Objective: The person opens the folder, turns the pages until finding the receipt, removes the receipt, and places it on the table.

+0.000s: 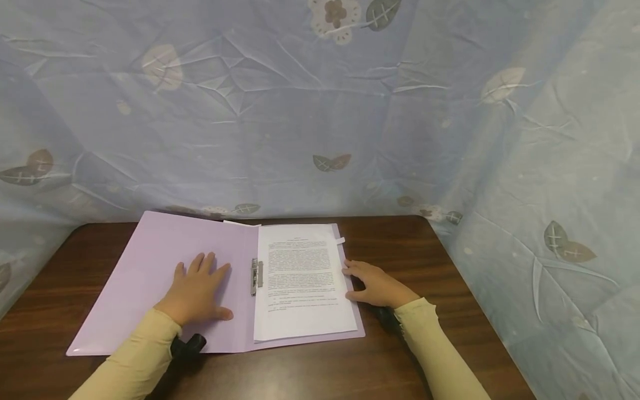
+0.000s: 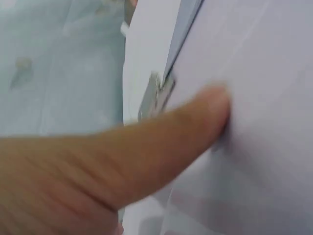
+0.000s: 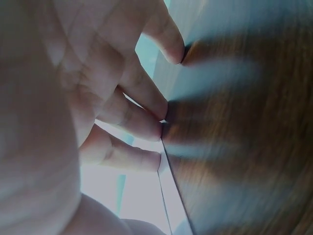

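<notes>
A light purple folder [image 1: 145, 278] lies spread out, a metal clip [image 1: 257, 276] near its fold. On its right half rests a stack of white printed paper [image 1: 305, 322], with a small white tab [image 1: 340, 240] sticking out at the right. My left hand [image 1: 197, 294], fingers spread, rests on the bare left cover; in the left wrist view its thumb [image 2: 161, 142] points past the clip. At the right edge of the folder is my right hand [image 1: 377, 284], its fingertips touching the edge and the tabletop, as the right wrist view shows. Neither hand grips anything.
The dark brown wooden table [image 1: 410, 250] carries the folder. Behind it and along the right side hangs a pale blue cloth [image 1: 280, 128] with leaf and flower prints. Black wrist straps [image 1: 187, 345] sit at both cuffs.
</notes>
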`<state>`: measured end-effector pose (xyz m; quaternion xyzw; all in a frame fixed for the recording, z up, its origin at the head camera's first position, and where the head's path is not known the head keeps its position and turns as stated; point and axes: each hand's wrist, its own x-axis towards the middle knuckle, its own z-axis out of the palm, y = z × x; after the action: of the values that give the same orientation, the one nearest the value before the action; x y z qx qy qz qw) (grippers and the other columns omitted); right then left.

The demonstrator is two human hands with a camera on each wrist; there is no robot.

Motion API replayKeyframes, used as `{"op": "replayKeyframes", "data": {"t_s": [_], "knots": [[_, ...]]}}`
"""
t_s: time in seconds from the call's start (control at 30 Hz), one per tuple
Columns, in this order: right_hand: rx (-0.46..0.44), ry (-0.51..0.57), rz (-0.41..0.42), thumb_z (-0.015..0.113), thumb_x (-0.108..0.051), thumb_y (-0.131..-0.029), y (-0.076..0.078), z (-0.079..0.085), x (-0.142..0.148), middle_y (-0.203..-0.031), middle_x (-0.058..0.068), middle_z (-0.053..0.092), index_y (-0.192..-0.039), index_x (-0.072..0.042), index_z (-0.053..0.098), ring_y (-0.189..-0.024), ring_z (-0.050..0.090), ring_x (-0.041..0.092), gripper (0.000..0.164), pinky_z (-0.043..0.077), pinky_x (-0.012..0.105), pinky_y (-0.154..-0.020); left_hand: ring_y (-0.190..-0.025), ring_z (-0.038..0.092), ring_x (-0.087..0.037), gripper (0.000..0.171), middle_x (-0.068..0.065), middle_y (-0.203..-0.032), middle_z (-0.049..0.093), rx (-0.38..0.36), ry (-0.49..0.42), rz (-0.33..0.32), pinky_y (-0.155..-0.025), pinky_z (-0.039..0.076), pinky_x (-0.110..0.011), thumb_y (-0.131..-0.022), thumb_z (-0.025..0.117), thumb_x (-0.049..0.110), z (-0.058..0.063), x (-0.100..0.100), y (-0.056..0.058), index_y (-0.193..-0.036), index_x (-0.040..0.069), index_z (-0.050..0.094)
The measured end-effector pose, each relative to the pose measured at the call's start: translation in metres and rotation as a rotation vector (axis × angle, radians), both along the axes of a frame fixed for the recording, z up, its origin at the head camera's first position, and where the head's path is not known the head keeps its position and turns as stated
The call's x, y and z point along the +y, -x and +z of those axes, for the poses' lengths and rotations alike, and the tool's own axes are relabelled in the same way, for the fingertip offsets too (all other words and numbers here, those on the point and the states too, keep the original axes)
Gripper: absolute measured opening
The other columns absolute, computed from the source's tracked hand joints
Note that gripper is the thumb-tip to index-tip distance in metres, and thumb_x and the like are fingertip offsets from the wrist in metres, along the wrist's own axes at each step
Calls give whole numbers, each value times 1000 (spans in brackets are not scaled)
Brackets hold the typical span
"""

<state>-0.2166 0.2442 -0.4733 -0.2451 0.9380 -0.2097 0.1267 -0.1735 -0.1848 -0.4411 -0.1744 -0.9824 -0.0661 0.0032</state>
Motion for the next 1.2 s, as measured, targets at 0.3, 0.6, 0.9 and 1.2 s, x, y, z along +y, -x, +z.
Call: {"op": "replayKeyframes", "data": {"t_s": [0.3,0.6,0.9,1.2], "knots": [[-5,-19,-15,76,-30,-93,0,0,-1,-166,9,35,-151,-4,52,-154,31,33,67,28,53,-123,-142,24,-66,126,-43,-157,26,-177,-75,10,-101,19,-89,-58,89,70,-6,-3,25,-154,1,44],[81,-60,-46,76,-30,-94,1,2,4,-156,8,52,-137,-6,66,-145,46,29,50,38,50,-117,-144,25,-63,121,-38,-159,28,-226,-134,-25,-104,21,-86,-64,84,73,-18,7,26,-155,5,45],[99,-30,-98,73,-24,-95,3,16,22,-115,0,70,-98,-17,76,-103,65,20,8,54,42,-90,-146,24,-62,120,-37,-161,28,-259,-144,-23,-105,19,-86,-65,86,70,-21,37,18,-156,5,44],[160,-46,-209,70,-20,-97,9,23,29,-95,-2,72,-104,-14,76,-77,57,14,11,50,37,-73,-148,23,-60,120,-35,-162,28,-259,-157,-17,-106,18,-85,-63,87,70,-24,59,6,-156,7,44]]}}
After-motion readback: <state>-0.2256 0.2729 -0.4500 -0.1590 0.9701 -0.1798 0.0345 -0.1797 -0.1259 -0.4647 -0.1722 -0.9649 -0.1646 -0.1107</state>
